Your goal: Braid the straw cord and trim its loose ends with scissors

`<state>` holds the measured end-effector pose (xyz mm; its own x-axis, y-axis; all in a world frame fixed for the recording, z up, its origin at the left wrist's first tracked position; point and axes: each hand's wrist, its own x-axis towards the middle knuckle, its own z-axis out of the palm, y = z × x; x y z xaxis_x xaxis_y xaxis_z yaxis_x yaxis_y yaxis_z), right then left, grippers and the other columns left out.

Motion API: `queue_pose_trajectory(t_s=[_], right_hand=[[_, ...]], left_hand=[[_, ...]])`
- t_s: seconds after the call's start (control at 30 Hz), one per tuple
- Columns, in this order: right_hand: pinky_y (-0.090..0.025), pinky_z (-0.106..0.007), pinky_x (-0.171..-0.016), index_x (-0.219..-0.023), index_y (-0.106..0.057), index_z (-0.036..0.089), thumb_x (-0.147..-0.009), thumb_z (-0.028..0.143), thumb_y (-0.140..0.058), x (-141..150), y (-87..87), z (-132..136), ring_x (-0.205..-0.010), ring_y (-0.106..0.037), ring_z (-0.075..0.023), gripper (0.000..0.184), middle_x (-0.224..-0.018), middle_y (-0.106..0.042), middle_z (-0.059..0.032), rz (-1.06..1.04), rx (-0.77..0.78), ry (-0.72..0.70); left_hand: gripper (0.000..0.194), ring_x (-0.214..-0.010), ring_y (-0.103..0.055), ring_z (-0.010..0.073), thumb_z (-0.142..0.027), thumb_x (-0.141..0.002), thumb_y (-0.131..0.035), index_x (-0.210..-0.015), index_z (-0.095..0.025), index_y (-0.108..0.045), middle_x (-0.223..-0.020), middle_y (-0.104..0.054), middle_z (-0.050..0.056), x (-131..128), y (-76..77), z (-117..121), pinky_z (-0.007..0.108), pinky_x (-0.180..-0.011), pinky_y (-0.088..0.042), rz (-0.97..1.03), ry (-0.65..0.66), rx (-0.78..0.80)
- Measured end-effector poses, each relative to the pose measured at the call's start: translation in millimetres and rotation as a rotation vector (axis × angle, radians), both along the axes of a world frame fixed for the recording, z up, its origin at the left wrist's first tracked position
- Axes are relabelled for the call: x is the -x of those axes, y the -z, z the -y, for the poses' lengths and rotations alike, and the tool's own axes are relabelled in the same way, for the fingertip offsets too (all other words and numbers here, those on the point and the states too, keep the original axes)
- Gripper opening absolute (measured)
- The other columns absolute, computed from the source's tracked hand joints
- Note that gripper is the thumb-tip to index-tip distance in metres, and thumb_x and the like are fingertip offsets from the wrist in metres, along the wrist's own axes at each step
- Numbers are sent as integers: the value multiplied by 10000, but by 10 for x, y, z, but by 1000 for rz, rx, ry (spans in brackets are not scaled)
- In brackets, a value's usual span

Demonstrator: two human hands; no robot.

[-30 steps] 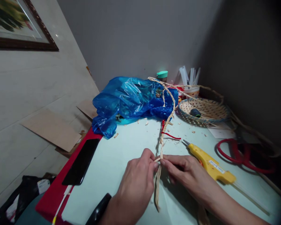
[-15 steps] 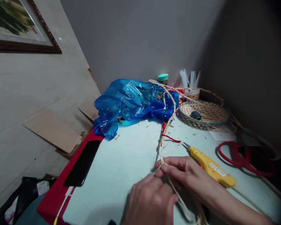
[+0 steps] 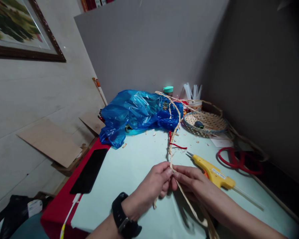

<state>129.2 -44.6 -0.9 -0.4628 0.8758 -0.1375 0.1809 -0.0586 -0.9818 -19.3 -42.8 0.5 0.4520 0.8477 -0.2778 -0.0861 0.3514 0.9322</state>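
A braided straw cord [image 3: 174, 129] runs from the blue plastic bag [image 3: 137, 111] down the pale table [image 3: 134, 166] to my hands. My left hand [image 3: 153, 187], with a black watch on its wrist, pinches the cord's loose strands near the braid's end. My right hand [image 3: 191, 182] pinches the same spot from the right, fingertips touching the left. Loose straw strips [image 3: 189, 207] trail from my hands toward the table's near edge. A red thread [image 3: 175, 144] is tied on the cord above my hands.
A yellow glue gun [image 3: 213, 172] lies just right of my right hand. Red scissors [image 3: 236, 159], a woven tray [image 3: 205, 121] and a cup of sticks [image 3: 194, 99] sit further back right. A black phone [image 3: 89, 171] lies on the red edge at the left.
My left hand dropped toward the near edge, then came back up to pinch the cord beside my right hand. The view has pulled back, so the watch now shows.
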Motion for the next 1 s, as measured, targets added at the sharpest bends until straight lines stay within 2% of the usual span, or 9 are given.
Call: queue_pose_trajectory(t_s=[0.1,0.23,0.4,0.6,0.7,0.77,0.87,0.97,1.0], right_hand=[[-358,-284,-604,-754,-539,194,-929,457,-388,-12,24,43,-676,-539,-171,350,-708,-610,-41,132,-156,46],[-366,-332,-653,-940,-570,204,-950,397,-352,25,33,150,-694,-563,-209,292,-761,-642,-57,352,-327,109],[-337,-345,-597,-921,-515,197,-959,354,-292,36,71,264,-611,-544,-225,275,-690,-607,-68,550,-444,188],[-408,-358,-669,-857,-541,208,-951,343,-351,-32,35,333,-750,-592,-228,251,-842,-608,-86,601,-627,289],[-428,-310,-605,-874,-551,207,-953,260,-369,82,109,441,-674,-612,-188,205,-800,-614,-59,642,-818,301],[-426,-294,-550,-947,-566,190,-908,145,-357,194,196,523,-650,-627,-182,217,-886,-650,-85,688,-927,304],[-436,-294,-549,-1040,-597,173,-825,51,-357,267,236,591,-780,-662,-211,345,-1112,-653,-129,689,-971,246],[-467,-322,-653,-917,-645,218,-931,183,-384,147,85,536,-751,-637,-207,263,-842,-681,-57,621,-921,207],[-470,-343,-719,-946,-647,226,-955,270,-409,83,15,488,-799,-631,-213,242,-870,-683,-55,559,-851,269]], left_hand=[[226,-402,-210,39,-355,-862,-538,-945,-145,-540,-557,-438,-61,12,-26,21,198,-381,-100,-28,-45,-10],[300,-387,-197,38,-306,-794,-587,-1033,-126,-569,-518,-362,-101,39,-47,45,193,-379,-103,-84,-145,-18],[191,-353,-247,42,-247,-752,-574,-885,-114,-605,-472,-456,-70,25,-41,63,206,-367,-126,-149,-214,-50],[97,-339,-258,17,-204,-723,-580,-734,-109,-594,-587,-628,17,-3,-58,77,205,-370,-134,-138,-239,-83],[117,-333,-326,38,-222,-729,-600,-734,-106,-617,-480,-540,-21,15,-33,81,209,-372,-128,-103,-214,-75],[159,-351,-354,50,-254,-749,-604,-766,-100,-637,-439,-468,-43,45,-16,84,208,-381,-126,-60,-185,-69],[188,-393,-310,16,-264,-752,-630,-809,-85,-643,-597,-571,2,104,-13,86,200,-408,-139,14,-158,-78],[193,-414,-237,0,-233,-727,-654,-834,-74,-632,-729,-618,41,143,-28,81,211,-422,-109,61,-136,-76],[197,-419,-223,3,-235,-730,-650,-839,-72,-629,-721,-607,37,147,-32,78,217,-427,-101,71,-127,-74]])
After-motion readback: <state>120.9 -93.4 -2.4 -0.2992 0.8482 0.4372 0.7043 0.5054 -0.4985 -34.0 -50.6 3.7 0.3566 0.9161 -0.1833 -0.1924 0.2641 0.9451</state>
